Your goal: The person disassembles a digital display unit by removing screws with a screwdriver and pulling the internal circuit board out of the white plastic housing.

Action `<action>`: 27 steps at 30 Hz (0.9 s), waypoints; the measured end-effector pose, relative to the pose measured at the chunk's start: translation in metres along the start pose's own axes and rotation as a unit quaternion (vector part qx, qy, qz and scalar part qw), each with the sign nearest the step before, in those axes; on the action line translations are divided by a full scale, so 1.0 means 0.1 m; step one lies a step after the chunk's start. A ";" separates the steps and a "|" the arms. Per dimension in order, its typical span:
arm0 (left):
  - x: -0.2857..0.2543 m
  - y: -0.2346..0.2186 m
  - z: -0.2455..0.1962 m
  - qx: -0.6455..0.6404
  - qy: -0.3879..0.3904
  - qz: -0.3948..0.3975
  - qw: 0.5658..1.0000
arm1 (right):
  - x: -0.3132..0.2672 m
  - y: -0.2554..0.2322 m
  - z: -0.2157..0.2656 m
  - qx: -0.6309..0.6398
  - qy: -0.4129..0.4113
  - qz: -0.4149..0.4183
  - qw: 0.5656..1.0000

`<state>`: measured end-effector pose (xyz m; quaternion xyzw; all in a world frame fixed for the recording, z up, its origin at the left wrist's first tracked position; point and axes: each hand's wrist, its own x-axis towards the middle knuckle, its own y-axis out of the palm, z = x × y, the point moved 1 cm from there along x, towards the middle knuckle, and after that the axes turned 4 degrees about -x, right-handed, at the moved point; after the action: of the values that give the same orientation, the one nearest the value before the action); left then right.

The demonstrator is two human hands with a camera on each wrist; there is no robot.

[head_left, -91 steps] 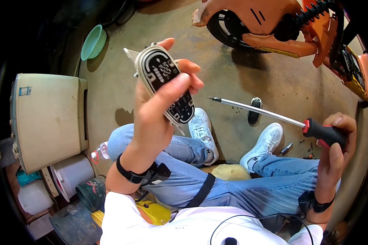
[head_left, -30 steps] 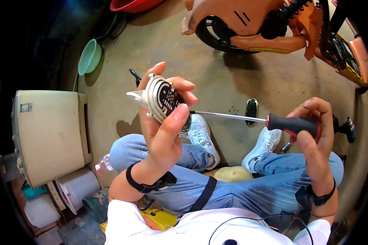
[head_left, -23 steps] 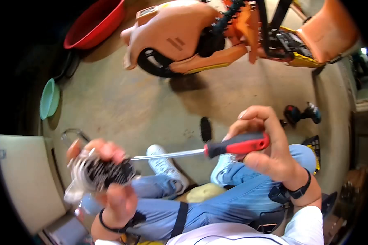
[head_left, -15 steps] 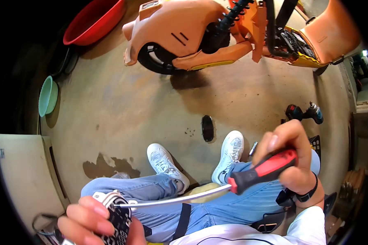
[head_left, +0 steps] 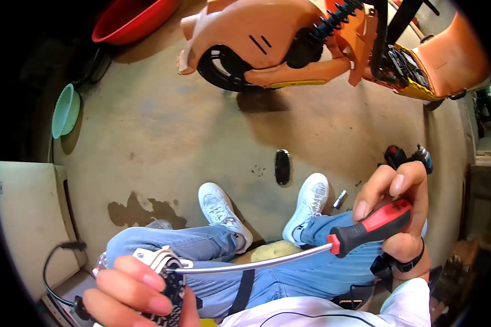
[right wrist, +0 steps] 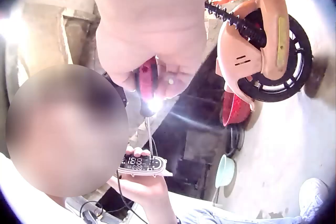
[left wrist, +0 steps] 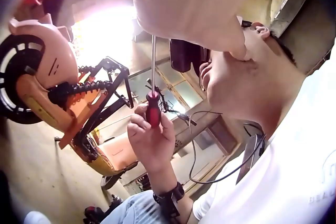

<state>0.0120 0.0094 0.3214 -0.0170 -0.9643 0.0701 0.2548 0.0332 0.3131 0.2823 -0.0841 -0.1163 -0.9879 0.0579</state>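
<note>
Above concrete floor (head_left: 163, 136), fingers (head_left: 365, 204) around screwdriver (head_left: 368, 226).

The left hand (head_left: 128, 297) and the display panel (head_left: 166, 283) it grips run off the head view's bottom edge. The screwdriver (head_left: 289, 252) tip sits hidden behind the panel's rim, and the orange scooter (head_left: 289, 38) is cropped at the top.

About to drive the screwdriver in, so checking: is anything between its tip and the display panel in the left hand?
Nothing visible. The screwdriver, gripped by the right hand, runs clear above the jeans to the display panel held by the left hand. Its tip already meets the panel's upper edge, just above the fingers.
</note>
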 end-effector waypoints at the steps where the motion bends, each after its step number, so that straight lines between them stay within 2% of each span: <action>1: -0.03 0.07 0.00 0.010 0.001 -0.048 0.999 | -0.02 0.02 0.01 -0.014 0.006 -0.018 1.000; 2: 0.00 0.05 -0.01 -0.007 -0.013 -0.030 0.999 | -0.03 0.08 0.03 -0.017 0.025 -0.060 0.998; 5: 0.06 0.02 0.07 -0.024 -0.027 0.009 0.999 | -0.12 0.02 0.04 -0.019 0.058 -0.059 0.996; 7: 0.05 0.08 0.18 -0.123 0.156 0.045 0.979 | -0.07 0.01 0.06 -0.035 0.073 -0.032 0.996; 9: 0.09 0.07 0.24 -0.127 0.179 0.052 0.974 | 0.01 0.11 0.03 0.046 0.050 -0.059 0.996; 10: 0.10 0.07 0.24 -0.125 0.169 0.053 0.976 | 0.00 0.04 -0.01 0.067 0.031 -0.010 0.997; 14: 0.08 0.11 0.28 -0.165 0.171 0.031 0.971 | 0.00 0.04 0.01 0.070 0.017 0.022 0.997; 15: 0.09 0.08 0.26 -0.166 0.173 0.032 0.970 | 0.00 0.05 0.02 0.055 0.014 0.000 0.998; 17: 0.10 0.01 0.19 -0.139 0.121 0.097 0.978 | -0.03 0.09 0.04 0.027 0.014 -0.040 0.999; 18: 0.09 0.08 0.20 -0.140 0.132 0.069 0.979 | -0.05 0.10 0.06 0.027 0.016 -0.039 0.999; 19: 0.10 0.05 0.21 -0.139 0.130 0.067 0.979 | -0.08 0.09 0.07 -0.015 0.026 -0.073 0.997; 20: 0.12 0.02 0.21 -0.140 0.124 0.099 0.977 | -0.10 0.08 0.08 -0.058 0.036 -0.106 0.992; 21: 0.13 0.02 0.22 -0.144 0.119 0.129 0.974 | -0.11 0.07 0.07 -0.062 0.038 -0.106 0.992; 22: 0.04 0.12 0.22 -0.149 0.120 0.071 0.979 | -0.13 0.05 0.07 -0.058 0.057 -0.109 0.991; 23: 0.07 -0.02 0.20 -0.127 0.107 0.130 0.977 | -0.14 0.03 0.07 -0.056 0.074 -0.113 0.989; 25: -0.01 0.21 0.26 -0.174 0.138 -0.012 0.975 | -0.09 0.06 0.07 -0.037 0.069 -0.096 0.992; 27: -0.02 0.20 0.22 -0.155 0.121 0.001 0.980 | 0.01 0.14 0.05 -0.004 0.029 -0.097 0.995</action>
<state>0.0029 0.0258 0.2987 -0.0656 -0.9254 -0.0827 0.3640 0.0351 0.3011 0.2905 -0.0437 -0.1186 -0.9914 -0.0347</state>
